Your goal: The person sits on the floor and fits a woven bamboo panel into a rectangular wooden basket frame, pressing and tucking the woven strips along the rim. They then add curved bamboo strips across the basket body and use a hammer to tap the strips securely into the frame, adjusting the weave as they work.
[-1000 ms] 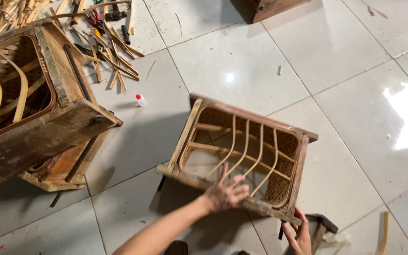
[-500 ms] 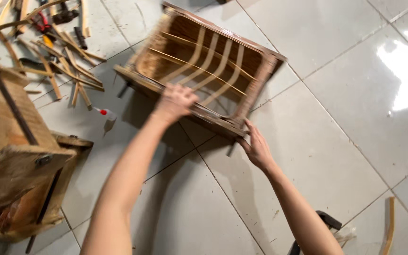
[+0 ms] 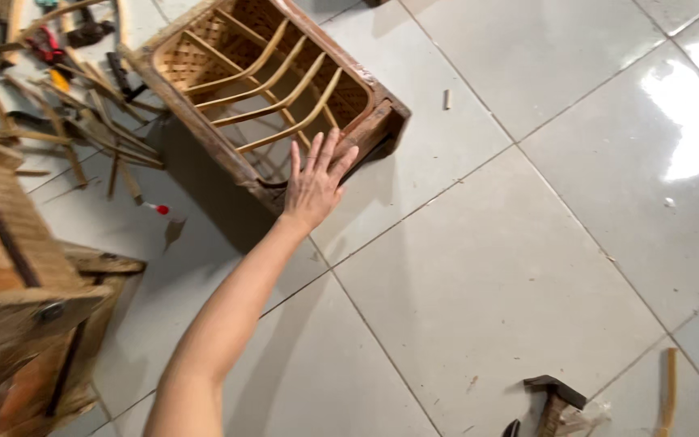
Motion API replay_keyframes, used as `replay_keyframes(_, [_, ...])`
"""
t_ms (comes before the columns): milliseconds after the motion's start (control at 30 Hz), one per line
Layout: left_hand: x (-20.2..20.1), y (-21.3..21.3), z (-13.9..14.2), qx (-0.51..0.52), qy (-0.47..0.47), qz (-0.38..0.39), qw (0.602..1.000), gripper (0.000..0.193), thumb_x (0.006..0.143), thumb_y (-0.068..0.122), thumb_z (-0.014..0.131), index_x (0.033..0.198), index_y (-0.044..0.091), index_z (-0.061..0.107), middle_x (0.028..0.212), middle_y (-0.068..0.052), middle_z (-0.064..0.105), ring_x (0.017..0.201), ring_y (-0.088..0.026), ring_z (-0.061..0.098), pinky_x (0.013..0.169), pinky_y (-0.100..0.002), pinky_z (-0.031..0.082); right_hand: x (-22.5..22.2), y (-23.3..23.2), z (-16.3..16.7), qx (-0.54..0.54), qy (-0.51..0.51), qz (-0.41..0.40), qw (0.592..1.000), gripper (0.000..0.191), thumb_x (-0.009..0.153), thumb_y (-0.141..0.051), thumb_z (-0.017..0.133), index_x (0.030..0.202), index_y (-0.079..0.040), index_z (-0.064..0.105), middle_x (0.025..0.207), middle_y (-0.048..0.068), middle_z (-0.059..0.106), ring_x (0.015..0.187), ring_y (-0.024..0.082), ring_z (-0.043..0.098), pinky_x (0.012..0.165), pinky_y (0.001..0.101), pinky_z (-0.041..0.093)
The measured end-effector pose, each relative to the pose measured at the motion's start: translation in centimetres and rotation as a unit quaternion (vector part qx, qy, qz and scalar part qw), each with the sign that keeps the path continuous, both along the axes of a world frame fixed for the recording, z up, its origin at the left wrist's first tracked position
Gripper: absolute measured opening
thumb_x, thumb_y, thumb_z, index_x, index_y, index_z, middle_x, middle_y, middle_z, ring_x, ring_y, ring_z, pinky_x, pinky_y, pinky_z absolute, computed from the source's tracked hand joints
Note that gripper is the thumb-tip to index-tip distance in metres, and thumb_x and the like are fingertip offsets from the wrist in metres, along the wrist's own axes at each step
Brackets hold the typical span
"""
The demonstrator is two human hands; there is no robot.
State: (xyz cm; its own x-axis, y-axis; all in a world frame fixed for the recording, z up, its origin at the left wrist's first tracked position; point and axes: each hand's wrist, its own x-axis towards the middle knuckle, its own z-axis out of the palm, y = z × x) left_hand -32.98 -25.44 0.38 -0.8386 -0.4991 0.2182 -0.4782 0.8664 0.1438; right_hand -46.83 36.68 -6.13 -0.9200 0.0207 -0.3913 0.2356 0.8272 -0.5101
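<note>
I see the left hand (image 3: 315, 188) flat, fingers spread, on the rattan chair frame (image 3: 260, 89); right hand's out of view. Pushed hard, it could slide into the loose sticks (image 3: 82, 129) (slick tiles).

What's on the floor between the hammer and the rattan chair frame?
Only bare glossy tile between the hammer and the chair frame, seen from the head camera.
</note>
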Motion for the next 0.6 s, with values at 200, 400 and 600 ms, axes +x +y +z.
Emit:
replay_keyframes(200, [0.5,-3.4,-0.9,-0.281,-0.136,-0.015,0.95,0.081,0.105,0.017,0.053,0.169,0.045,0.014,0.176,-0.006,0.001,0.156,-0.038,0.022,0.108,-0.085,0.005,3.6,2.3,-0.5,-0.044,-0.098,-0.057,0.993,0.049,0.091,-0.016,0.07,0.137,-0.005,0.061,0.116,0.014,0.054,0.091,0.02,0.058,0.076,0.0344,0.049])
replay_keyframes(400, [3.5,-11.1,1.5,-0.228,-0.208,0.093,0.947,0.086,0.098,0.029,0.054,0.162,0.058,0.004,0.174,0.001,-0.009,0.161,-0.034,-0.003,0.111,-0.085,-0.007,5.5,5.1,-0.5,-0.084,-0.129,-0.063,0.986,0.047,0.09,-0.017,0.069,0.135,-0.005,0.062,0.099,0.011,0.053,0.077,0.018,0.055,0.067,0.033,0.045])
replay_keyframes(600, [-1.9,-10.8,-1.4,-0.273,-0.263,0.328,0.865,0.087,0.086,0.025,0.055,0.169,0.022,0.027,0.171,-0.016,-0.005,0.155,-0.037,-0.006,0.102,-0.079,-0.016,4.2,3.4,-0.4,-0.127,-0.153,-0.062,0.978,0.045,0.089,-0.017,0.068,0.133,-0.005,0.062,0.082,0.008,0.052,0.064,0.015,0.052,0.057,0.0317,0.042])
